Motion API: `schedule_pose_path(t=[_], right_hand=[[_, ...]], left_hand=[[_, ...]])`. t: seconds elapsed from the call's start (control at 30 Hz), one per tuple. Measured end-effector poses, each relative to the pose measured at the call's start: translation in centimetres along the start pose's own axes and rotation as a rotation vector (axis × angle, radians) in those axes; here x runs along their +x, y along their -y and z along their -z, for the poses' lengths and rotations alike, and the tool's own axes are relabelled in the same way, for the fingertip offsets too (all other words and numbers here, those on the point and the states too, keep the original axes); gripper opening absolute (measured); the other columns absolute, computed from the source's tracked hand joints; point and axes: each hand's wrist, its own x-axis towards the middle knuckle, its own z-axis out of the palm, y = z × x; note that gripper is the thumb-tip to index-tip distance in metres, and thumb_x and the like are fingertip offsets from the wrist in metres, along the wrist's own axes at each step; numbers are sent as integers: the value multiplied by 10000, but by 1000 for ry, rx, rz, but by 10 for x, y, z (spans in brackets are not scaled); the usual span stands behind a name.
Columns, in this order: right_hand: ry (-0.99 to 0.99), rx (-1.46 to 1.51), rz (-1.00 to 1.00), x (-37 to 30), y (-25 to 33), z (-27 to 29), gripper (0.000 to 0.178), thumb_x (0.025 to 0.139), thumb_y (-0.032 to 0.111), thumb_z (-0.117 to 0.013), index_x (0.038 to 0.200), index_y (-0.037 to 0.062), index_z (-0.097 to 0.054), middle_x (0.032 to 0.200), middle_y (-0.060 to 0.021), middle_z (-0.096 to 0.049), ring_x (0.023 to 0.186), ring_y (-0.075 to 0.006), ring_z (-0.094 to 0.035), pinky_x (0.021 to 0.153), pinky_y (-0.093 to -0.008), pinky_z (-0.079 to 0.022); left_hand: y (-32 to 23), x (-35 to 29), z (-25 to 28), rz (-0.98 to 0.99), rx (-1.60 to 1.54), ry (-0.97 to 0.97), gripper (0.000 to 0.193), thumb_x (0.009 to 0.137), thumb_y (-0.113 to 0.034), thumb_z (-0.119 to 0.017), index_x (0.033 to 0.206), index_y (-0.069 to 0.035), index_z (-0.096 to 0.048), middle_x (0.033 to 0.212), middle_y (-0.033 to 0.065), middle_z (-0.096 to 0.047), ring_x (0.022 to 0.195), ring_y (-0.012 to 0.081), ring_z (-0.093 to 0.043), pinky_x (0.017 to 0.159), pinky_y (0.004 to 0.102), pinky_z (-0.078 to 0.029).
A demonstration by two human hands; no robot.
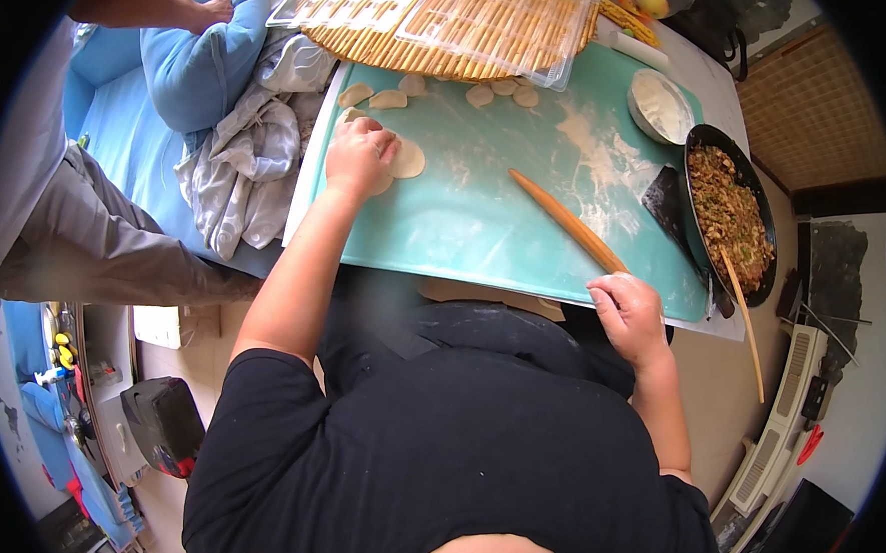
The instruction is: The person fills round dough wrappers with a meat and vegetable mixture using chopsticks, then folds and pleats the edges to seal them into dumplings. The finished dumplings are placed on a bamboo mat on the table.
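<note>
My left hand (360, 159) is at the left side of the green mat (470, 215), its fingers bent and pressed together. A flat round dough wrapper (410, 160) lies beside its fingertips, and another edge of dough shows under the hand. What the fingers hold is hidden. Just beyond are folded dumplings (388, 100). My right hand (628, 315) is loosely closed at the mat's front edge, with nothing visible in it. Close to its knuckles is the near end of a tapered wooden rolling pin (567, 220), which lies slanted across the mat.
Dough pieces (503, 88) sit near the woven tray (451, 56) topped with clear plastic trays. At right are a flour bowl (662, 107), a dark cleaver-like blade (668, 205) and a pan of filling (728, 211) with chopsticks (743, 326). A person in grey trousers (110, 239) stands at left.
</note>
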Motion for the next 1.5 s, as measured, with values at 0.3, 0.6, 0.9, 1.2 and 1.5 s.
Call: schedule_pose_path(t=[0.3,0.6,0.9,1.2,1.5], right_hand=[[-364,551,-713,-87,-78,31,204,926,203,-486,907,23,-581,654,14,-536,552,-45,-467,512,-177,-380],[-556,666,-832,-111,-87,41,231,931,234,-460,906,25,-555,639,0,-515,521,-70,-470,458,-194,-361],[-1011,864,-816,-116,-111,68,394,883,215,-552,1198,39,-393,746,-27,-516,575,-88,-488,470,-220,-385],[-1119,671,-416,-84,-122,125,210,903,183,-532,965,-17,-549,707,-13,-503,574,-82,-476,512,-224,-414],[-823,643,-283,-83,-118,193,287,942,271,-440,840,15,-519,763,-37,-520,652,-134,-569,636,-275,-513]], left_hand=[[-11,4,-5,-59,-30,45,144,657,-167,-703,783,-127,-647,886,28,-589,893,250,-542,784,356,-452],[-13,3,-5,-200,2,-91,117,666,-167,-680,773,-121,-663,901,35,-607,895,249,-564,792,363,-463],[-17,5,1,-290,-110,70,159,667,-43,-653,762,-62,-527,911,94,-601,889,309,-548,781,381,-447],[-49,0,12,497,-1193,440,182,860,-151,-595,983,-16,-589,927,35,-612,814,125,-578,750,270,-479],[-147,-6,25,867,-2268,597,295,894,-162,-512,1154,-24,-493,1209,156,-523,1170,287,-470,1013,482,-356]])
